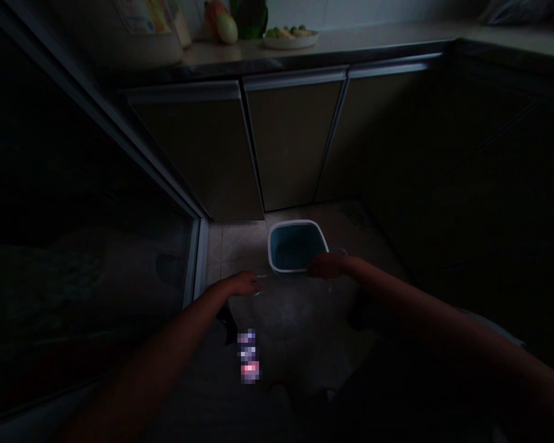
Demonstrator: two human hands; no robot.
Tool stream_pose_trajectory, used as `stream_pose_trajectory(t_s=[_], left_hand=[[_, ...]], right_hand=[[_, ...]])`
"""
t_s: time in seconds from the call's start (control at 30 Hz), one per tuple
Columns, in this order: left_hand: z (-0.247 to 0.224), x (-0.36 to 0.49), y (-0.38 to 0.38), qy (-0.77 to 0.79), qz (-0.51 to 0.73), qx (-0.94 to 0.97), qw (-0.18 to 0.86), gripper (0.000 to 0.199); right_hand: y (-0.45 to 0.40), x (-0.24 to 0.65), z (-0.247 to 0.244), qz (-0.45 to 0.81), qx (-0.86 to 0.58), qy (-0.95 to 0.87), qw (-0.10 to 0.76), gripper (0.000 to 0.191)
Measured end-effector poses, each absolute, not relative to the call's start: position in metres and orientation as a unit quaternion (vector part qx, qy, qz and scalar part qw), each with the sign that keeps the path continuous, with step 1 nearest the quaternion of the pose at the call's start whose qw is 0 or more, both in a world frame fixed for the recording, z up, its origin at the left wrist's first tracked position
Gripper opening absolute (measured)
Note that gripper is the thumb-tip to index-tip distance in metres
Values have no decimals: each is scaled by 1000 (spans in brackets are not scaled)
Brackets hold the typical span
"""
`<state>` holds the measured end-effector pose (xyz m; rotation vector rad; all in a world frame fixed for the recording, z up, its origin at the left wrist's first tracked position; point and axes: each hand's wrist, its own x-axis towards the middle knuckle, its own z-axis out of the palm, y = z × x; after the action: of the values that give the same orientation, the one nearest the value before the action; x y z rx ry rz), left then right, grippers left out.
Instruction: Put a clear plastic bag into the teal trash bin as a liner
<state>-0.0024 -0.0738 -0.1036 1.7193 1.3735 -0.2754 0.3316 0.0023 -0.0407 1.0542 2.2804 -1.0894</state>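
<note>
A bin (297, 271) with a white rim and a teal inside stands on the floor in front of me. To the left of its near side, my left hand (244, 283) is closed, with thin pale bits showing at the fingertips; they are too small and dark to name. My right hand (325, 266) is closed at the bin's near right corner, overlapping the rim. A thin, translucent edge shows just beyond its knuckles. What the right fingers hold, if anything, is lost in the dark.
Cabinets (290, 141) line the wall beyond the bin, under a counter (351, 42) with a plate of food (292, 40) and vegetables (227, 28). A glass sliding door (196, 258) is at left. A blurred-out bright rectangle (248, 357) glows near the floor below my left hand.
</note>
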Motion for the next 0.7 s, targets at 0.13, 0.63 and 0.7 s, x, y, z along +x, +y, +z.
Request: stream_pose_trajectory(t_s=[0.13, 0.63, 0.7], left_hand=[[-100, 3, -73, 556, -117, 691, 446, 31], [-106, 3, -74, 548, -128, 697, 445, 35], [-106, 2, -74, 547, -125, 697, 445, 36]], right_hand=[[34, 345, -5, -492, 391, 769, 116, 26], [108, 333, 53, -181, 522, 813, -184, 38], [116, 332, 44, -160, 535, 807, -190, 49]])
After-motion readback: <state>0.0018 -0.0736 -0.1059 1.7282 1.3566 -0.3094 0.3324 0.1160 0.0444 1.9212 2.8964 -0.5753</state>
